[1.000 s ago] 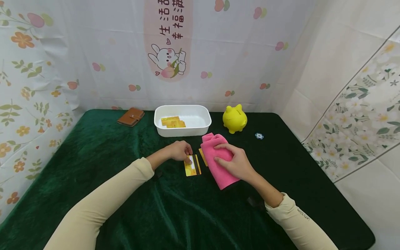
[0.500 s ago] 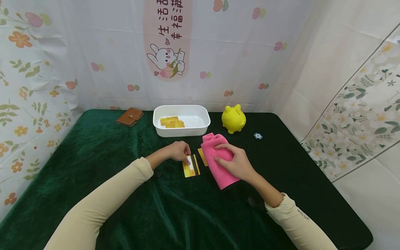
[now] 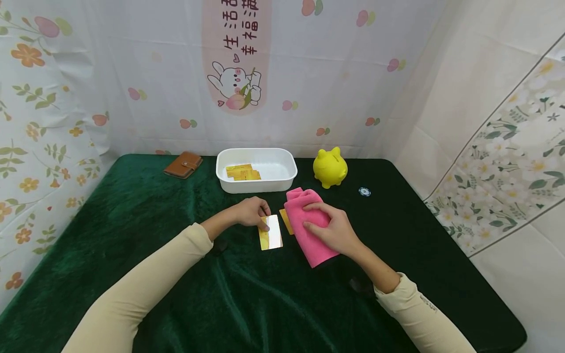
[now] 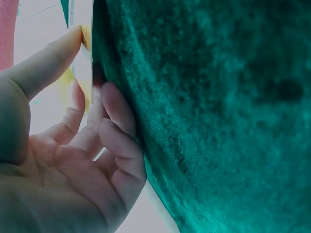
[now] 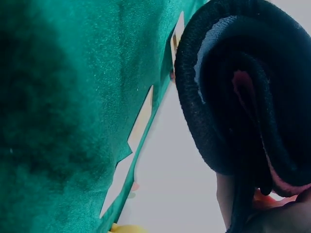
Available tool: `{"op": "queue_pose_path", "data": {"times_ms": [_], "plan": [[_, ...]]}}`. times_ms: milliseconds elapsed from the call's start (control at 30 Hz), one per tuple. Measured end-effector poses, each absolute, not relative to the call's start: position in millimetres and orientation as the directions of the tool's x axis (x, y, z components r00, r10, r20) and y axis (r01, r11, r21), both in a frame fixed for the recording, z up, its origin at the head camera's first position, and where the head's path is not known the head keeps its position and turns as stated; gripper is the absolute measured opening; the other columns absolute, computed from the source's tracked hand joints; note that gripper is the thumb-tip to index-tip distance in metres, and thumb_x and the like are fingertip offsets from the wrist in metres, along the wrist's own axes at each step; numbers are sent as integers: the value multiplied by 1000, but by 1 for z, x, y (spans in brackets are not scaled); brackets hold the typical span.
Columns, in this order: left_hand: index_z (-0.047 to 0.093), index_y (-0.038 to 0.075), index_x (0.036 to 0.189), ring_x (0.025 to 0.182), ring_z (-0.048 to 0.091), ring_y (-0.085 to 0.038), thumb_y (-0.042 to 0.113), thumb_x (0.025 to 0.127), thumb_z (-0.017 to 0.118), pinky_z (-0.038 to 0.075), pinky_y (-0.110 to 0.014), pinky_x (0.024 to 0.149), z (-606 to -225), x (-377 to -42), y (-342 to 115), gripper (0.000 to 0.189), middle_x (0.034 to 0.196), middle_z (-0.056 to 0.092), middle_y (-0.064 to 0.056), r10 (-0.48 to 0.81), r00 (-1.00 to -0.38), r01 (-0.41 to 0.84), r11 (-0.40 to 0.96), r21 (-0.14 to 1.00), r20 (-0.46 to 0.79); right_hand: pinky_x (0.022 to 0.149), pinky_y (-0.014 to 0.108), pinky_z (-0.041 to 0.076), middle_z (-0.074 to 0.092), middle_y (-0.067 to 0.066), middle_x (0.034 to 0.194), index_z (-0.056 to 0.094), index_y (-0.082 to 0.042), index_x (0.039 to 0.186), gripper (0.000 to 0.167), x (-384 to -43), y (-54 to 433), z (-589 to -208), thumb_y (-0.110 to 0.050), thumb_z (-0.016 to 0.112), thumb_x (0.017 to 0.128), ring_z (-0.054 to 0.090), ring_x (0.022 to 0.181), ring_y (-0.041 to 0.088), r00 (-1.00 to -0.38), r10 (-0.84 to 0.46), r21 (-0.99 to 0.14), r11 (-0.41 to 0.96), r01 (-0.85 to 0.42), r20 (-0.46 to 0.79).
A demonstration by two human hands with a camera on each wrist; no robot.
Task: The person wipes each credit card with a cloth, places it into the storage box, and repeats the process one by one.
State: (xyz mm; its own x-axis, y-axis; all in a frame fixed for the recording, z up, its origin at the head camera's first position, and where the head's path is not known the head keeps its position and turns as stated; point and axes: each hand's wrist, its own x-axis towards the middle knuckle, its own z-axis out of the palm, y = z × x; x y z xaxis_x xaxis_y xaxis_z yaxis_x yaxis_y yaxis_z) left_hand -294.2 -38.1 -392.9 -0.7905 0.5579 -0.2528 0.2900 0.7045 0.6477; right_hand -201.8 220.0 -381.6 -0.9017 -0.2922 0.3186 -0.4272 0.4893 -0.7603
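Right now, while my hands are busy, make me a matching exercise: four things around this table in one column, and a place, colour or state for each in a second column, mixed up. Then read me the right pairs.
Things
1. Pink cloth
2. Wallet
3. Piggy bank
4. Tray

Descriptions
A. Bright yellow, standing near the round chip
B. Held in the right hand
C. White, with gold cards lying inside
D. Brown, lying at the far left of the table

Right pairs: 1-B, 2-D, 3-A, 4-C.
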Motion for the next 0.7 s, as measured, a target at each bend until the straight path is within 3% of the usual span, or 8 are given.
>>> {"op": "queue_pose_path", "data": {"times_ms": [267,700], "plan": [[65,2,103,82,63,-16,8,84,79,53,-28,77,-390,-293,-44,24,95,68,-7,581,-790,279,628,726,-198,65,29,55,66,16,108,64,-4,121,33,-197,217,-375,-6,73,89,63,79,24,-906,-285,-747,516,-419,312],[63,1,100,78,64,-17,5,89,71,57,-38,74,-379,-283,-59,15,93,72,-9,612,-762,183,514,838,-210,64,33,57,67,8,105,66,-14,120,32,-201,224,-383,-14,75,89,64,77,22,-893,-293,-739,503,-448,342]]}}
